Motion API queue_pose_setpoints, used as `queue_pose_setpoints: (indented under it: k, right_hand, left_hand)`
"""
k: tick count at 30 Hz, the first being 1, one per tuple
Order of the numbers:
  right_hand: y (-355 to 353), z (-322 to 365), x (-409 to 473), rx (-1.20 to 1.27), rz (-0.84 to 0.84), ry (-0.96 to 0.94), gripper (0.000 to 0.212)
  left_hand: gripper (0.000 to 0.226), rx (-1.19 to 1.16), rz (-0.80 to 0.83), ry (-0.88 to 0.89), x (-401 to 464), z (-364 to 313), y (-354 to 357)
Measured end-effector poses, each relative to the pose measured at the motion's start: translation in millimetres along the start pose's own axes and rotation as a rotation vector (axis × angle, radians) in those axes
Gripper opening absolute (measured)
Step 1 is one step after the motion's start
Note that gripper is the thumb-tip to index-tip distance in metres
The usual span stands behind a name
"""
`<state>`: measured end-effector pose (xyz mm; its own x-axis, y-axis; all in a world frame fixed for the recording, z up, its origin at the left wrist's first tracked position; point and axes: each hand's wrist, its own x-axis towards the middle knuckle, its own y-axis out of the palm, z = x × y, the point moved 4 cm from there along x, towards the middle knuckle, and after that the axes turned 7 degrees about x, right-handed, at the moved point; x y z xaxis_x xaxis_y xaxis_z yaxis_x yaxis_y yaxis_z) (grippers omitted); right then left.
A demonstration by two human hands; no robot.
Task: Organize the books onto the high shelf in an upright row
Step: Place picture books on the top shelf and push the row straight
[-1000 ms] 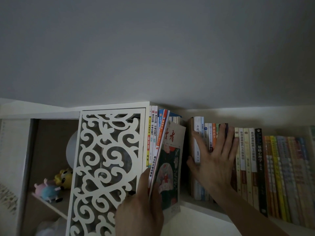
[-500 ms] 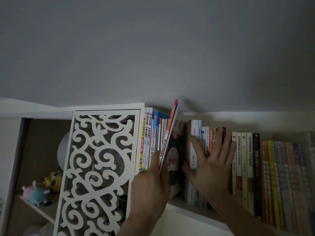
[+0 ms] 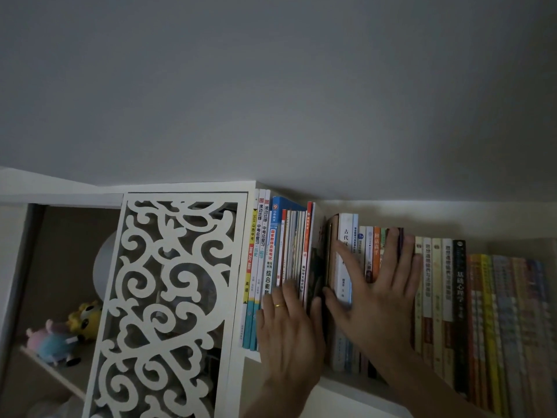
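Note:
A row of upright books fills the high white shelf (image 3: 346, 384). The left group (image 3: 265, 251) has yellow, white and blue spines. A thin magazine with a red spine (image 3: 308, 251) now stands at that group's right end, beside a narrow dark gap. My left hand (image 3: 289, 333), with a ring, lies flat with straight fingers against the spines of the left group and the magazine. My right hand (image 3: 376, 291) is spread flat on the spines of the middle group (image 3: 345, 245), thumb at the gap. More books (image 3: 497, 312) continue to the right.
A white carved lattice panel (image 3: 168, 297) stands left of the books. Behind it an open compartment holds small plush toys (image 3: 60, 336) on a shelf board. The ceiling (image 3: 271, 86) sits close above the book tops.
The magazine, held tilted in my left hand before, has slid upright into the gap. My left hand has let go of it and now presses flat on the spines. The right hand stayed put.

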<state>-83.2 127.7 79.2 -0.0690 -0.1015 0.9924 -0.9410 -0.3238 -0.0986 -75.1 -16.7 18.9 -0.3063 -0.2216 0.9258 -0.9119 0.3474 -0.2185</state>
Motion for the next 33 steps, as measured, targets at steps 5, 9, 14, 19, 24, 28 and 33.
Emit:
queue_pose_setpoints:
  k: [5,9,14,19,24,28,33]
  right_hand:
    - [0.8,1.3,0.1,-0.013,0.026,0.014,0.085]
    - [2.0,-0.8,0.4,-0.056,0.03,0.013,0.081]
    - [3.3,1.8,2.3,-0.085,0.04,0.036,0.082]
    - [-0.9,7.2,2.5,-0.068,0.045,0.065,0.081]
    - [-0.7,6.3,1.9,-0.083,0.061,0.054,0.083]
    - [1.6,5.6,1.5,-0.088,0.056,0.054,0.084]
    - [8.2,3.0,3.0,-0.08,0.024,0.038,0.087]
  left_hand:
    - [0.073,0.084,-0.014,0.297,11.8,10.7,7.7]
    - [0.086,0.187,0.067,0.317,8.1,24.9,27.0]
    - [0.079,0.251,0.079,0.343,11.1,26.2,28.8]
    - [0.074,0.162,-0.006,0.408,-3.9,19.5,18.6]
    - [0.06,-0.011,-0.045,0.257,15.4,-3.0,7.7]
    - [0.076,0.058,-0.044,0.205,19.7,-9.3,17.5]
    - [0.085,0.078,-0.069,0.22,32.6,-17.2,17.3]
